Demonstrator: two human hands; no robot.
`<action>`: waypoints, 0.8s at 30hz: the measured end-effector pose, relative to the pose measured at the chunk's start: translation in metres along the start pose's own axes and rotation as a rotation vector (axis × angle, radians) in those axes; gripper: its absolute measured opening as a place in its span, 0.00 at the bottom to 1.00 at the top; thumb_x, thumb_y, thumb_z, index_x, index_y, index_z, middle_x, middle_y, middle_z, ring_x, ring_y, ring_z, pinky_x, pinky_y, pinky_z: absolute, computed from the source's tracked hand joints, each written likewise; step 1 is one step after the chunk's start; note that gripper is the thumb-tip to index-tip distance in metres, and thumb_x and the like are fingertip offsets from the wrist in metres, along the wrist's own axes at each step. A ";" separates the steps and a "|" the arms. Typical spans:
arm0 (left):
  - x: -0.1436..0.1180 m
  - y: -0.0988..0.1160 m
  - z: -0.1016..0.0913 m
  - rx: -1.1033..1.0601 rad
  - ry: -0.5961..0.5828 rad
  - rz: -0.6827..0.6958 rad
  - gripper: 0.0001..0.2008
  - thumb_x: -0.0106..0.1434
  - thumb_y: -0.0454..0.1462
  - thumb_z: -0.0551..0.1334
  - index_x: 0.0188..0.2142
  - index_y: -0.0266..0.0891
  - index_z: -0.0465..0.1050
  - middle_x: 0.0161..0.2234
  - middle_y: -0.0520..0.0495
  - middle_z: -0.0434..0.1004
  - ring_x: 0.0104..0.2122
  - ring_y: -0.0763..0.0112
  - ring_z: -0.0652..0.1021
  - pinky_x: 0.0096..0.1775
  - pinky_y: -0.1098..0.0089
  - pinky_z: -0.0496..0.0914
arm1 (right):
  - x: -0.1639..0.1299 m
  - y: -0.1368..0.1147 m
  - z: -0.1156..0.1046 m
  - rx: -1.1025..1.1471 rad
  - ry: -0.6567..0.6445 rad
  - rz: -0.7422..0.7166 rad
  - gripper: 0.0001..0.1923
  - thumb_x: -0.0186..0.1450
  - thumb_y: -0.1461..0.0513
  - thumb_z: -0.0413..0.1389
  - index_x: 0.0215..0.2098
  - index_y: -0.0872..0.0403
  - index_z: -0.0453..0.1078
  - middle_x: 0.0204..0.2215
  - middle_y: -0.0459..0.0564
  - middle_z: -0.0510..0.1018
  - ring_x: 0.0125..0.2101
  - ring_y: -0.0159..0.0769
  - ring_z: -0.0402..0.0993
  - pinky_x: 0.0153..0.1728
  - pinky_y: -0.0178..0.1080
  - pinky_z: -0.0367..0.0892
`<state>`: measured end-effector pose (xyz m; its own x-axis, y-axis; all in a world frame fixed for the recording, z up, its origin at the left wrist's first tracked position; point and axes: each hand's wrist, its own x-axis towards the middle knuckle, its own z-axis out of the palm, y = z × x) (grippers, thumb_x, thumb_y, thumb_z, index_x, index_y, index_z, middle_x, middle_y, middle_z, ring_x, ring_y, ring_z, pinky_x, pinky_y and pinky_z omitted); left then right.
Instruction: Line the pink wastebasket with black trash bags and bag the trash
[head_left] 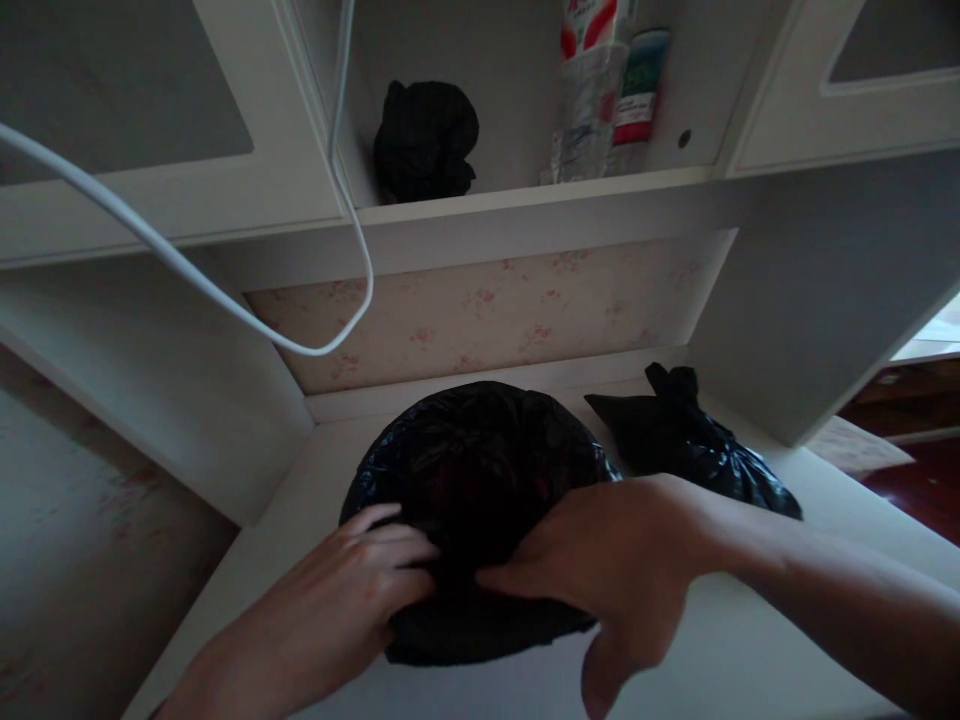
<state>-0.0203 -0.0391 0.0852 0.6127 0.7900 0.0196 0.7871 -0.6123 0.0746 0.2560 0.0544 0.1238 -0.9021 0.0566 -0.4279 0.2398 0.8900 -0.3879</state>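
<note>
A round bin lined with a black garbage bag (491, 632) stands on the white surface, the bag folded outward over its rim. At the front left of the rim is my left hand (360, 580), its fingers bent over the edge and closed on the bag, with the thumb hidden. My right hand (622, 560) reaches over the right front of the rim. Its thumb points down outside, apart from the fingers, which stretch into the dark opening. The fingertips are partly lost in shadow, and I see nothing held there. What lies inside the bag is too dark to make out.
A knotted black garbage bag (697, 440) lies right of the bin. Overhead, a shelf (525, 192) bears a black bundle (424, 140), a clear plastic bottle (592, 110) and a green and red can (641, 85). A white cable (187, 262) hangs at the left.
</note>
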 end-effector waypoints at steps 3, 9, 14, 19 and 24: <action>-0.024 -0.024 0.007 0.211 0.140 -0.080 0.37 0.58 0.21 0.59 0.62 0.52 0.76 0.65 0.45 0.76 0.65 0.50 0.75 0.67 0.38 0.62 | -0.020 0.005 0.000 -0.021 0.168 0.005 0.56 0.60 0.52 0.72 0.78 0.54 0.51 0.69 0.65 0.70 0.66 0.58 0.69 0.62 0.51 0.66; -0.012 0.023 0.014 0.270 0.238 0.049 0.49 0.58 0.58 0.74 0.71 0.42 0.63 0.65 0.41 0.76 0.60 0.47 0.80 0.55 0.52 0.80 | -0.010 0.026 0.011 -0.199 0.251 -0.008 0.38 0.60 0.62 0.71 0.67 0.56 0.69 0.59 0.63 0.80 0.61 0.55 0.76 0.67 0.58 0.60; 0.032 0.077 0.035 0.121 0.509 -0.019 0.22 0.78 0.46 0.57 0.62 0.35 0.71 0.50 0.42 0.87 0.41 0.61 0.87 0.41 0.64 0.81 | 0.008 0.023 0.014 -0.347 0.158 0.185 0.11 0.64 0.64 0.60 0.41 0.58 0.82 0.36 0.60 0.87 0.37 0.52 0.86 0.32 0.43 0.70; 0.035 0.071 0.045 0.113 0.446 -0.050 0.16 0.71 0.26 0.54 0.51 0.36 0.77 0.34 0.48 0.85 0.30 0.61 0.84 0.32 0.61 0.76 | 0.006 0.013 0.015 -0.299 0.155 0.190 0.11 0.67 0.62 0.59 0.42 0.57 0.82 0.35 0.59 0.87 0.34 0.49 0.86 0.29 0.40 0.66; 0.004 0.033 0.025 -0.020 0.296 0.025 0.20 0.67 0.21 0.53 0.40 0.45 0.78 0.34 0.55 0.84 0.34 0.66 0.83 0.40 0.65 0.76 | -0.008 0.014 0.011 -0.017 0.244 -0.052 0.37 0.66 0.50 0.67 0.69 0.55 0.68 0.58 0.60 0.81 0.57 0.53 0.79 0.52 0.47 0.73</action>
<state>0.0100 -0.0566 0.0633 0.5821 0.7511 0.3116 0.7688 -0.6332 0.0900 0.2704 0.0615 0.1125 -0.9735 0.1165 -0.1968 0.1867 0.9019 -0.3895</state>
